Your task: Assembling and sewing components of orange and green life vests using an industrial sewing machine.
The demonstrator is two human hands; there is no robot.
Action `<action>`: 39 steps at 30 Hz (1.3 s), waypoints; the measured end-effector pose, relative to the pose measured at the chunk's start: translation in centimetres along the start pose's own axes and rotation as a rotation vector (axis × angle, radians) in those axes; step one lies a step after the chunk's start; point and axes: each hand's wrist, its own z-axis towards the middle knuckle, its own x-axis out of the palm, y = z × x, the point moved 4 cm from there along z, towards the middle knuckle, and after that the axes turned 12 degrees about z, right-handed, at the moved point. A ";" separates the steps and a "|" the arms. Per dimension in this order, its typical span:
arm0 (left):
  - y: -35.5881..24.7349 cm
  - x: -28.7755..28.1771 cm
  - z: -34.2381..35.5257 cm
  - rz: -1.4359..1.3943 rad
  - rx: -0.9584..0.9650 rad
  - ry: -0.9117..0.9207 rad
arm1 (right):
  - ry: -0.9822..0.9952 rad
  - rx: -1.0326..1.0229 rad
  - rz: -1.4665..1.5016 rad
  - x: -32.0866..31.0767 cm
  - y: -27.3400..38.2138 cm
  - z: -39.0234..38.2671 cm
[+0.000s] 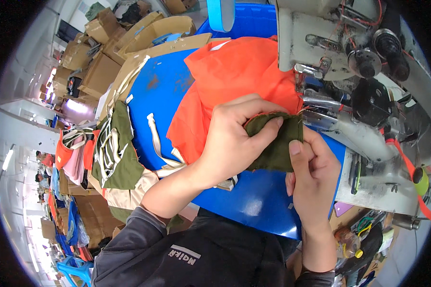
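An olive-green fabric piece (278,154) with an orange layer showing along its upper edge is stretched between my two hands, close to the sewing machine (337,91). My left hand (234,136) pinches its upper left part between thumb and fingers. The right edge is gripped by my right hand (312,162), thumb on top and fingers curled beneath. Beyond my left hand, a large orange cloth (239,67) lies spread over the blue tabletop (251,201) and reaches the machine's needle area.
Cream straps (153,131) lie on the tabletop at left. Green cloth pieces with cream cords (117,148) hang over its left edge. Cardboard boxes (103,71) pile up at the far left, and a blue bin (254,19) stands behind. A bottle (347,242) sits low on the right.
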 end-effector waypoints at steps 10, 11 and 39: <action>1.4 0.4 0.8 -0.757 -0.426 0.201 | -0.003 0.019 0.067 0.3 0.5 0.4; 1.4 0.4 0.9 -0.770 -0.428 0.220 | -0.007 0.027 0.078 0.2 0.5 0.5; 1.7 0.8 0.1 -0.599 -0.361 0.294 | 0.038 0.032 0.130 -0.7 -0.9 -0.1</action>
